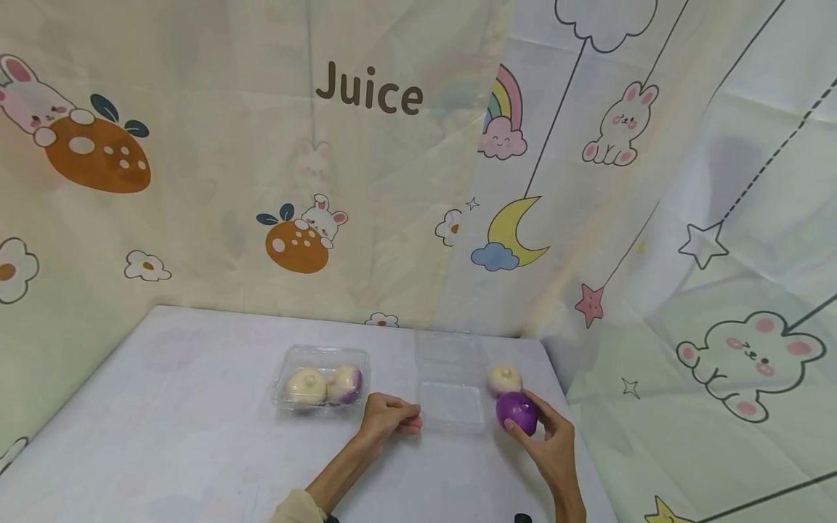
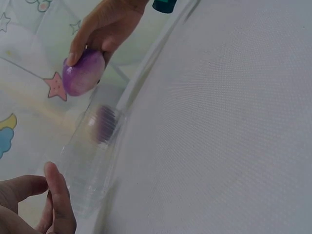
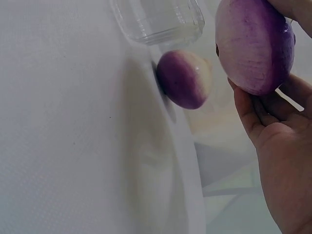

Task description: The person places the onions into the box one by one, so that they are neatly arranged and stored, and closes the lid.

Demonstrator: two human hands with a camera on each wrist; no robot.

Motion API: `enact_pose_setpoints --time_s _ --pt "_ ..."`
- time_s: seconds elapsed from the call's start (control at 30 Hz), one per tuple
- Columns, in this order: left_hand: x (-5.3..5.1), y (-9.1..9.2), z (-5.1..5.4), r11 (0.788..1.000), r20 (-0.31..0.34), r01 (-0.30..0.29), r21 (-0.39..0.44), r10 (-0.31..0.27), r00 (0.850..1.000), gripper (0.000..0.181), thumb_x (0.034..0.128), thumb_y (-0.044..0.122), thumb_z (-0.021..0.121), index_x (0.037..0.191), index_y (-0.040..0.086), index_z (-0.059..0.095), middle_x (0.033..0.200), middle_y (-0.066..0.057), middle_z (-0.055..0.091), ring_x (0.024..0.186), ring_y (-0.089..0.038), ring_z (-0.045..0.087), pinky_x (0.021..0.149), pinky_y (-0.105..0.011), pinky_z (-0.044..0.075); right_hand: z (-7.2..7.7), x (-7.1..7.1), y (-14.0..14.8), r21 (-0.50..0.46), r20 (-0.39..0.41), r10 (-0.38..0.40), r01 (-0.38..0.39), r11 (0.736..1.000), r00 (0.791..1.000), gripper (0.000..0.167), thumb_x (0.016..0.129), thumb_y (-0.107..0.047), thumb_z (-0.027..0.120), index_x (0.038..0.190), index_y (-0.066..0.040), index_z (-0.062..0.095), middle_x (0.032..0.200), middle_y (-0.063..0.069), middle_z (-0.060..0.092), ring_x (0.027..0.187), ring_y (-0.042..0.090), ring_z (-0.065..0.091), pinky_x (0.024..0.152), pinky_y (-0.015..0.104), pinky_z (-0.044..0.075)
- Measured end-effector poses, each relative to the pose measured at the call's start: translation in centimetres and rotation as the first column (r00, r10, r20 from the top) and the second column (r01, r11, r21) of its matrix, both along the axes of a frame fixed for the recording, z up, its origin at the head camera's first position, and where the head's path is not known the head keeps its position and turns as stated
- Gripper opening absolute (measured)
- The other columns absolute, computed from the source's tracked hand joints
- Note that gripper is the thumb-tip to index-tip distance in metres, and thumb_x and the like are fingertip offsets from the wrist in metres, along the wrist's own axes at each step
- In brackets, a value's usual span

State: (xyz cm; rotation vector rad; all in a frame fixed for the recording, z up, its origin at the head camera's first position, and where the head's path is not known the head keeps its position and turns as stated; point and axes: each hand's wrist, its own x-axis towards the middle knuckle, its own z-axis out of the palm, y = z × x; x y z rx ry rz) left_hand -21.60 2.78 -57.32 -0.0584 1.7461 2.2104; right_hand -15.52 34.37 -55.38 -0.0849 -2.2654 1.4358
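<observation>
An opened clear plastic clamshell box lies on the table with its lid folded back behind it. At its left edge my left hand has thumb and fingers pinched together on the rim; the thumb meets a finger in the left wrist view. My right hand grips a purple-and-white turnip, raised to the right of the box. Beyond it a second turnip sits on the table, its pale side up; the right wrist view shows that turnip beside the box.
Left of my left hand stands a clear box with two turnips inside. The white table meets printed curtains at the back and sides. A small dark object shows at the lower edge.
</observation>
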Motion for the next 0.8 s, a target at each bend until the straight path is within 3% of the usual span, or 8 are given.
enact_pose_setpoints --time_s 0.53,0.8 --pt "0.14 -0.03 0.07 1.000 -0.002 0.003 -0.004 -0.003 1.000 0.016 0.0932 -0.001 0.080 0.097 -0.016 0.074 0.071 -0.009 0.079 0.060 -0.011 0.076 0.064 -0.025 0.068 0.19 -0.48 -0.18 0.051 -0.002 0.060 -0.060 0.997 0.998 0.063 0.082 -0.003 0.094 0.141 0.000 0.070 0.145 0.022 0.071 0.124 -0.016 0.059 0.108 0.000 0.041" --pt "0.07 -0.06 0.00 1.000 -0.002 0.003 -0.002 -0.003 1.000 0.017 0.0935 -0.001 0.080 0.098 -0.016 0.075 0.070 -0.008 0.078 0.060 -0.010 0.076 0.064 -0.025 0.068 0.36 -0.78 -0.65 0.061 0.024 0.069 -0.070 0.996 0.997 0.062 0.083 -0.007 0.095 0.141 -0.007 0.072 0.144 0.020 0.072 0.123 -0.012 0.061 0.108 0.003 0.042"
